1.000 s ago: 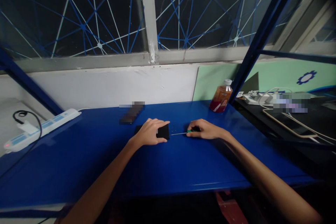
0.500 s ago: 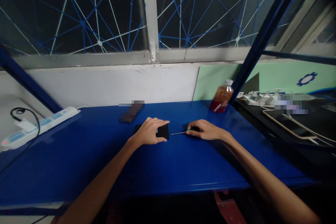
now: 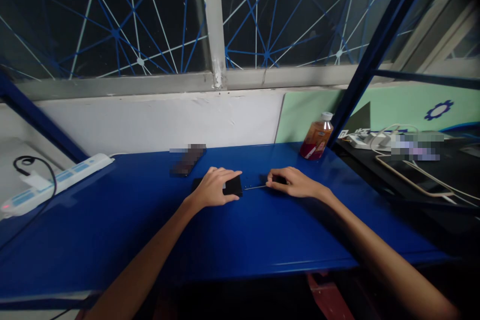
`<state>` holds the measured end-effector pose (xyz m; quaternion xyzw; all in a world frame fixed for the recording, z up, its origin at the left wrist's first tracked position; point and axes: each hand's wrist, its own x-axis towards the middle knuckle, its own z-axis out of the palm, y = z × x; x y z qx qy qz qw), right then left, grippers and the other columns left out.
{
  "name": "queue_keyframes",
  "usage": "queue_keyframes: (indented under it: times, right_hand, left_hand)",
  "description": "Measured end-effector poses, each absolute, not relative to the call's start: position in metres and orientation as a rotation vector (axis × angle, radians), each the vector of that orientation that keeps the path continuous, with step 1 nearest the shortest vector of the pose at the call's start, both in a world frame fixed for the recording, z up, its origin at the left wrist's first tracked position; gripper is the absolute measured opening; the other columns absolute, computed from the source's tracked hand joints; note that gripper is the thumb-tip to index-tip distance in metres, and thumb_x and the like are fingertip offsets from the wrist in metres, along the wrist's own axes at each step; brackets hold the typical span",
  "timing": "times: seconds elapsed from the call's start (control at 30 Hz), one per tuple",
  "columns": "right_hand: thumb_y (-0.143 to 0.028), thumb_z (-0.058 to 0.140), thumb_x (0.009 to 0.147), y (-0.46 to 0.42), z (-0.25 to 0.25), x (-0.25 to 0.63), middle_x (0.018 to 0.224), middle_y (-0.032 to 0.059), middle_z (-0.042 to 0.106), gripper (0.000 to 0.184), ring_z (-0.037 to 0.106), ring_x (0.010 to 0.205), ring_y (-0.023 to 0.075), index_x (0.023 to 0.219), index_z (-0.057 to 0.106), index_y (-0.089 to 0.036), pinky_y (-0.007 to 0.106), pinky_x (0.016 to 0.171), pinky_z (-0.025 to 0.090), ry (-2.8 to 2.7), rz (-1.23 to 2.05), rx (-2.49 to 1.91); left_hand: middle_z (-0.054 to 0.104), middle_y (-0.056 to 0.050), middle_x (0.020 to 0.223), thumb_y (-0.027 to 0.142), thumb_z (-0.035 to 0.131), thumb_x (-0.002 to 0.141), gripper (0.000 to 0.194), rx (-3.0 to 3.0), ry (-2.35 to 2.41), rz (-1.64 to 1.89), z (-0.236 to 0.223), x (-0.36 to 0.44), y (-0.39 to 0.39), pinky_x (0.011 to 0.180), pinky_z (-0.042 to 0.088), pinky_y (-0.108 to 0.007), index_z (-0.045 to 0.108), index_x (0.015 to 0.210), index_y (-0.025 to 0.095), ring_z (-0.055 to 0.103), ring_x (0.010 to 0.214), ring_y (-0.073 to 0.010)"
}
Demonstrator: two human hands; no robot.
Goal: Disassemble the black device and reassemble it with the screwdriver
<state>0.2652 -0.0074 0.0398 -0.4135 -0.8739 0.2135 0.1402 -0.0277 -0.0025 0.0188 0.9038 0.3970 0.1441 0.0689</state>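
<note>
My left hand lies over a small flat black device on the blue table, fingers curled round its near and far edges. My right hand is closed round the dark handle of a thin screwdriver. The metal shaft lies almost flat and points left, its tip at the right edge of the black device. A few tiny specks, perhaps screws, lie on the table just behind the shaft.
A dark phone-like object lies behind the left hand. An orange drink bottle stands at the back right. A white power strip with a plugged cable sits at the left. Cables and devices cover the black bench to the right.
Both hands stay almost in place. The right hand has closed further over the screwdriver handle, hiding its green part.
</note>
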Motion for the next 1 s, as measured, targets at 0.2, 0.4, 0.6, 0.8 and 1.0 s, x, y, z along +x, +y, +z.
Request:
queue_keyframes:
  times: [0.2, 0.4, 0.6, 0.8, 1.0]
  right_hand:
    - [-0.045, 0.068, 0.077, -0.002, 0.031, 0.269, 0.084, 0.0037, 0.061, 0.028, 0.052, 0.071, 0.0157, 0.085, 0.062, -0.019, 0.027, 0.061, 0.032, -2.568, 0.539, -1.181]
    - [-0.034, 0.069, 0.075, -0.009, 0.032, 0.261, 0.066, -0.0034, 0.058, 0.021, 0.047, 0.057, 0.0124, 0.086, 0.056, -0.022, 0.025, 0.054, 0.026, -2.557, 0.549, -1.297]
    - [-0.046, 0.056, 0.086, -0.010, 0.037, 0.260, 0.068, -0.0005, 0.063, 0.027, 0.051, 0.058, 0.0134, 0.088, 0.066, -0.021, 0.026, 0.056, 0.029, -2.593, 0.483, -1.262]
    - [-0.045, 0.069, 0.076, -0.004, 0.033, 0.265, 0.084, 0.0031, 0.066, 0.026, 0.055, 0.070, 0.0152, 0.083, 0.066, -0.020, 0.025, 0.060, 0.032, -2.556, 0.436, -1.257]
    - [-0.044, 0.073, 0.073, -0.007, 0.032, 0.260, 0.063, -0.0038, 0.058, 0.029, 0.046, 0.054, 0.0110, 0.081, 0.057, -0.021, 0.024, 0.052, 0.025, -2.557, 0.512, -1.318]
  left_hand:
    - [0.058, -0.007, 0.133, 0.053, 0.065, 0.076, 0.068, 2.731, 1.186, 0.415, 0.020, -0.028, -0.003, 0.096, 0.034, -0.048, 0.045, 0.137, 0.030, 0.051, 0.120, -0.0316]
    - [0.059, -0.009, 0.129, 0.050, 0.065, 0.077, 0.065, 2.751, 1.175, 0.439, 0.020, -0.026, -0.005, 0.096, 0.035, -0.049, 0.047, 0.136, 0.027, 0.052, 0.117, -0.0319]
    - [0.058, -0.010, 0.129, 0.048, 0.067, 0.079, 0.064, 2.787, 1.147, 0.478, 0.019, -0.027, -0.005, 0.097, 0.035, -0.051, 0.047, 0.136, 0.028, 0.050, 0.119, -0.0315]
    - [0.042, -0.008, 0.144, 0.050, 0.067, 0.080, 0.050, 2.788, 1.076, 0.544, 0.016, -0.022, -0.006, 0.104, 0.030, -0.056, 0.058, 0.126, 0.034, 0.035, 0.133, -0.0345]
    - [0.040, -0.005, 0.146, 0.040, 0.064, 0.086, 0.024, 2.696, 1.034, 0.532, 0.015, -0.020, -0.006, 0.103, 0.030, -0.058, 0.069, 0.108, 0.035, 0.033, 0.135, -0.0333]
